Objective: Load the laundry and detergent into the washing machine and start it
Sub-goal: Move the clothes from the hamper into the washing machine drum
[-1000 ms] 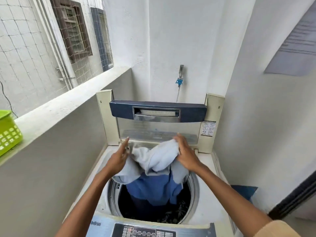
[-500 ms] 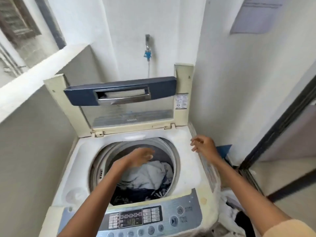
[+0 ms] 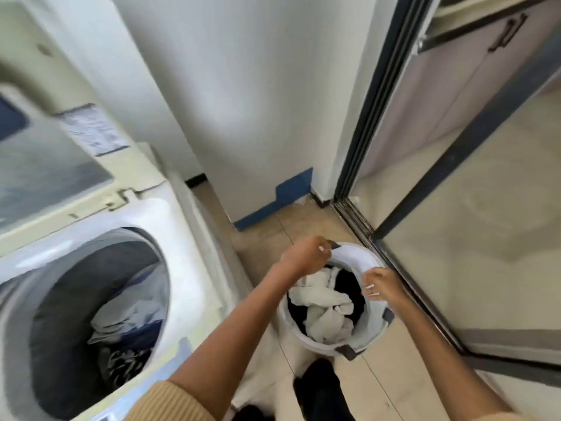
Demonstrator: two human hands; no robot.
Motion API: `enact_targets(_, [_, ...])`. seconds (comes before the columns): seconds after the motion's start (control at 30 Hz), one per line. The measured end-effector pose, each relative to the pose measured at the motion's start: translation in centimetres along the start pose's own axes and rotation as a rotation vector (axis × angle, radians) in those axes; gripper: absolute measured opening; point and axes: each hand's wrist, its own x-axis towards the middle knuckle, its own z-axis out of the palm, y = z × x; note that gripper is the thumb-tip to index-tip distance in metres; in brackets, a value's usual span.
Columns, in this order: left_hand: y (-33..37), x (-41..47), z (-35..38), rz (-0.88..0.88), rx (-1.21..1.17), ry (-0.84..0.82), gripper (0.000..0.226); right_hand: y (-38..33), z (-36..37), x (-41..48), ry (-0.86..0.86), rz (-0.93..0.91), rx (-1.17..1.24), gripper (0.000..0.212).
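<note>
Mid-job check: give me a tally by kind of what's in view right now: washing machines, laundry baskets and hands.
white top-loading washing machine: 1
round white fabric laundry basket: 1
bare hands: 2, left hand and right hand, both at the basket rim
Total: 4

White plastered wall (image 3: 243, 101) fills the upper centre of the frame. A blue skirting strip (image 3: 282, 199) runs along its base. Floor (image 3: 303, 226): beige tiles, lower centre. Dark sliding-door frame (image 3: 373, 117) stands at right, with its track (image 3: 358, 220) on the floor. Upper right: pale cabinet (image 3: 455, 86) with a dark handle (image 3: 507, 31).
</note>
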Motion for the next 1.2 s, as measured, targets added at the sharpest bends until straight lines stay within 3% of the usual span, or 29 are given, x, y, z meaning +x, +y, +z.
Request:
enact_targets(0.13, [-3.0, 6.6, 8.6, -0.251, -0.002, 0.017, 0.029, 6.2, 0.4, 5.5, -0.091, 0.166, -0.006, 0.011])
enact_targets(0.27, [-9.8, 11.5, 16.2, -0.503, -0.118, -0.129, 0.037, 11.7, 2.9, 11.9, -0.147, 0.256, -0.132, 0.015])
enact_targets(0.4, [-17.6, 15.7, 21.5, -0.565, -0.127, -0.247, 0.031, 16.8, 6.5, 18.9, -0.265, 0.148, -0.397, 0.011])
enact_targets(0.5, [-21.5, 18.0, 23.7, -0.592, -0.156, -0.233, 0.018, 19.8, 9.6, 23.9, -0.237, 0.024, -0.575, 0.04])
enact_targets(0.57, [-23.6, 19.2, 25.2, -0.609, -0.167, -0.189, 0.022, 20.5, 12.3, 27.0, -0.193, -0.041, -0.613, 0.045])
enact_targets(0.67, [-26.0, 20.2, 27.5, -0.639, -0.202, -0.173, 0.028, 20.2, 16.6, 30.5, -0.143, -0.047, -0.481, 0.068])
enact_targets(0.77, [-27.2, 20.3, 28.5, -0.675, -0.321, -0.175, 0.028, 20.3, 19.4, 32.7, -0.221, -0.037, -0.464, 0.095])
enact_targets(0.9, [-27.0, 19.4, 27.6, -0.697, -0.433, -0.126, 0.03, 20.4, 18.7, 33.4, -0.404, 0.005, -0.469, 0.059])
enact_targets(1.0, [-25.7, 18.9, 26.2, -0.654, -0.425, -0.049, 0.031, 17.9, 16.1, 30.9, -0.42, 0.027, -0.318, 0.04])
enact_targets(1.07, [-24.2, 18.3, 24.8, -0.559, -0.459, 0.052, 0.05, 15.3, 13.8, 28.0, -0.421, 0.02, -0.19, 0.037])
enact_targets(1.2, [-21.6, 17.8, 22.1, -0.408, -0.405, 0.191, 0.118, 9.7, 8.8, 20.9, -0.429, -0.031, -0.017, 0.04])
